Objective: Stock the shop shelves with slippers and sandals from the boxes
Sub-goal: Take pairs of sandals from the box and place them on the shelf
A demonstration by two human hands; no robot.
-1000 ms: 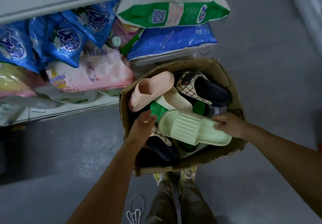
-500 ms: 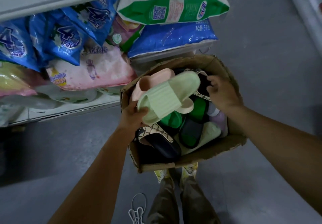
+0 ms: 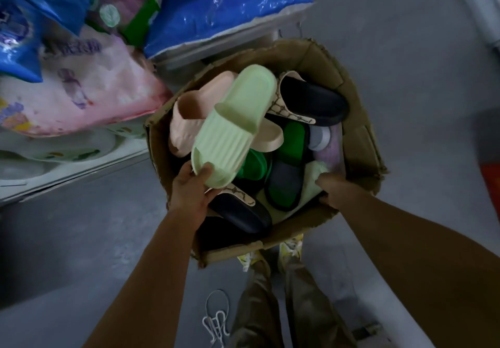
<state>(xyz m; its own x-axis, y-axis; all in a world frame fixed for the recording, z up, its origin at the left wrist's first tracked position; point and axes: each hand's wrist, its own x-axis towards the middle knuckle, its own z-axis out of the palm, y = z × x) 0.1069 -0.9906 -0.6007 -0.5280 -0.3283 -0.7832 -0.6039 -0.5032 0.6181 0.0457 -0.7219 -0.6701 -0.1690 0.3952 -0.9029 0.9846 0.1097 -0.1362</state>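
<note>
The left hand (image 3: 189,188) holds a pale green slipper (image 3: 235,125) by its toe end, thumb on top and fingers under it, so its grip is closed on that slipper. The slipper is lifted above the cardboard box (image 3: 359,136), probably so it can go up onto a shelf. The right hand (image 3: 328,186) reaches down into the near right corner of the box, where a second pale green slipper (image 3: 315,177) lies. It may be after the matching one to make a pair, but its fingers are hidden, so I cannot tell if that grip is open or closed. The box sits on the grey floor (image 3: 81,239), close to the person's feet, so it is easy to reach. Inside are a pink slipper (image 3: 186,117), black slippers with a patterned strap (image 3: 311,101) and dark green ones (image 3: 289,163), all in a jumble. On the far left shelf lie soft bags. The blue bag (image 3: 230,9) and the pink bag (image 3: 81,85) have printed writing, too blurry to read.
</note>
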